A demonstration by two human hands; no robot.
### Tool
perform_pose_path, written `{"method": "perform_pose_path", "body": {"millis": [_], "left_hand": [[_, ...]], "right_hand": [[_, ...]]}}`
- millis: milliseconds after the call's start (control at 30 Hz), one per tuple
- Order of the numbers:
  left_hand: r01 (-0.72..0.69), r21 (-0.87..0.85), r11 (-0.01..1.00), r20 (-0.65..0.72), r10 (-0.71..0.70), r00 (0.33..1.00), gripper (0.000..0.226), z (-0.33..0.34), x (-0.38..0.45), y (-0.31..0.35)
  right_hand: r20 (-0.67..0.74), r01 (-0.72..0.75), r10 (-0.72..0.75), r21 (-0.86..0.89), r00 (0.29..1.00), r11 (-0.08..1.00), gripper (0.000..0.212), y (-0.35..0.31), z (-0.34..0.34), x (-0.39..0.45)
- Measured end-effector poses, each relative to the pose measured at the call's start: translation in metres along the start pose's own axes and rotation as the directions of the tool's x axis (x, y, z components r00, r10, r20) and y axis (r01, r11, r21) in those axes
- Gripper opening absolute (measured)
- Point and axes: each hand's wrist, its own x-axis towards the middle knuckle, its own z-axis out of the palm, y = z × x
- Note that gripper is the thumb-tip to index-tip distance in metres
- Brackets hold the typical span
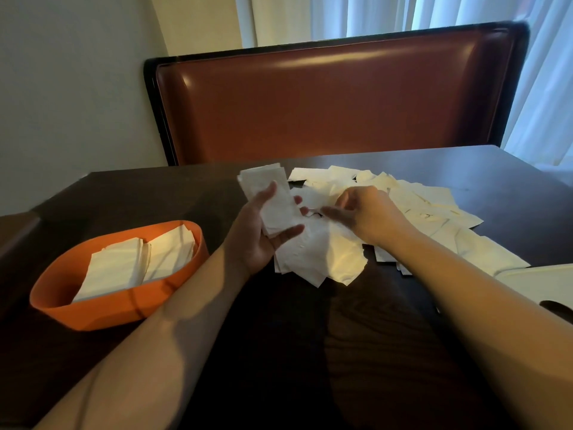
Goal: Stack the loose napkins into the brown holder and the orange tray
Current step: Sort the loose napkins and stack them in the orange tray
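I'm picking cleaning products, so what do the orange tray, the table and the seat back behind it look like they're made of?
Orange tray: probably plastic, a smooth, matte, evenly coloured moulded wall with rounded corners. Table: dark wood or wood-look laminate, with visible grain and a low sheen. Seat back: reddish-brown leather or vinyl, glossy highlights on padding, in a dark frame.

Dim room, soft daylight through curtains upper right; wide-angle bending at edges.
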Motion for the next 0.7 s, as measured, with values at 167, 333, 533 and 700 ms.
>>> {"method": "perform_pose_path", "body": {"millis": [167,333,533,700], "left_hand": [[-0.005,-0.067,0.998,-0.002,0.005,1.0,0.039,0.003,-0.002,0.0],[-0.017,-0.065,0.998,-0.035,0.015,0.999,0.038,0.002,-0.002,0.0],[0.001,-0.106,0.994,-0.061,-0.008,0.998,0.039,0.001,0.0,0.001],[-0.012,-0.079,0.997,-0.112,0.003,0.994,0.017,0.004,0.002,0.002]], "right_hand": [[0.151,-0.084,0.124,-0.25,0.981,0.965,0.062,-0.01,-0.001,-0.005],[0.243,-0.133,0.18,-0.198,0.953,0.971,0.048,-0.015,0.001,-0.007],[0.205,-0.074,0.059,0.067,0.977,0.995,0.017,-0.013,-0.001,-0.006],[-0.011,0.031,-0.029,0.29,1.0,0.957,0.007,-0.008,-0.002,-0.003]]}}
